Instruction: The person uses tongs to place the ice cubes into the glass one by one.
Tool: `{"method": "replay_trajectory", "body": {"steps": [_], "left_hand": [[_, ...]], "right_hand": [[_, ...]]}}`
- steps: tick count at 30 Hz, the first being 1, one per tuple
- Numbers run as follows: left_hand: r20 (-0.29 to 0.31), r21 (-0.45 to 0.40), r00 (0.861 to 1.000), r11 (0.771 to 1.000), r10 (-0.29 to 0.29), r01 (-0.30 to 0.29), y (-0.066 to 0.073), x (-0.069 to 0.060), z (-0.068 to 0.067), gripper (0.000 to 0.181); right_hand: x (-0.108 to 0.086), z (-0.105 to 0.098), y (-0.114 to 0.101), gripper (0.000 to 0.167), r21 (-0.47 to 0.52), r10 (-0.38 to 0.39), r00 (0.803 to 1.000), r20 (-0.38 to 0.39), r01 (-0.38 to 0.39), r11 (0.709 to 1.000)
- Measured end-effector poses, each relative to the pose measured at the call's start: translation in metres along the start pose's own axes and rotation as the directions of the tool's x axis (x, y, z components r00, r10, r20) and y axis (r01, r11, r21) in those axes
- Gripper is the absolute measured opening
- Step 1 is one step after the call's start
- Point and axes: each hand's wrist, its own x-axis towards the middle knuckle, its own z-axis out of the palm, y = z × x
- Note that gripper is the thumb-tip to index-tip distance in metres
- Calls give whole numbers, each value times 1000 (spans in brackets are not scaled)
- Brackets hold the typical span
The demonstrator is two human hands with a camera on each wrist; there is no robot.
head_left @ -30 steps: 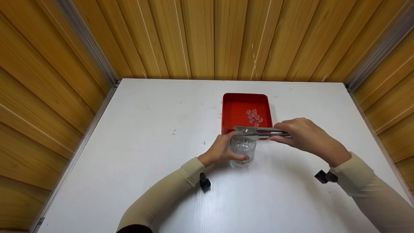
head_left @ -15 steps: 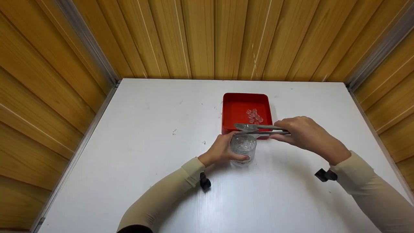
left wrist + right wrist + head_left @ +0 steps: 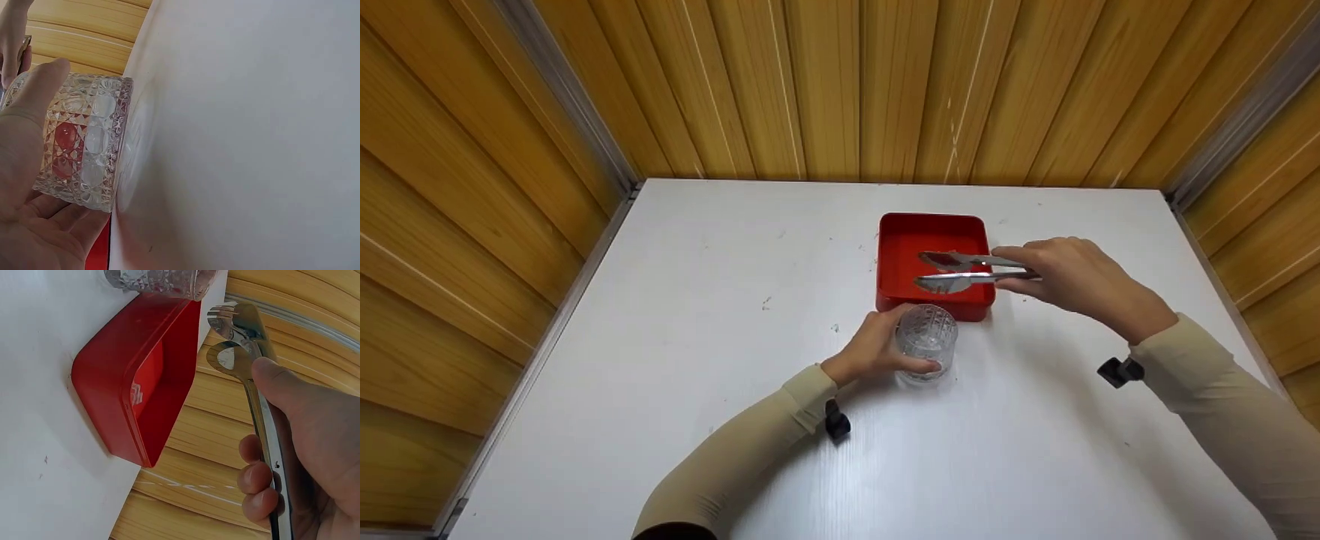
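My left hand [image 3: 876, 349] holds a clear cut-glass tumbler [image 3: 928, 339] upright on the table, thumb on the near side. In the left wrist view the faceted wall of the tumbler [image 3: 84, 143] shows between thumb and fingers. My right hand [image 3: 1076, 281] grips metal serving tongs [image 3: 960, 279] over the red tray [image 3: 891, 259]. The tongs' two ends stand apart, and I see nothing between them; one looks fork-like in the right wrist view. Small clear cubes [image 3: 136, 394] lie inside the tray, mostly hidden behind the tongs in the head view.
The white table [image 3: 720, 300] carries small specks of debris left of the tray. Wood-look panels [image 3: 825, 90] rise behind it and at both sides. The tumbler stands close to the tray's near wall.
My right hand has carried the tongs from above the tumbler away from me to over the tray; their ends have spread apart. My left hand and the tumbler stay in place.
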Motion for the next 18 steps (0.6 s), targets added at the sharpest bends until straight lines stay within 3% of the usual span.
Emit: {"method": "replay_trajectory", "body": {"steps": [11, 18], "left_hand": [[8, -17, 1000, 1000, 2, -2, 2, -1, -1, 82], [2, -2, 1000, 1000, 9, -9, 1, 0, 0, 81]], "right_hand": [[19, -4, 14, 20, -5, 34, 999, 35, -34, 999], [34, -5, 24, 20, -20, 74, 994, 84, -72, 997]]}}
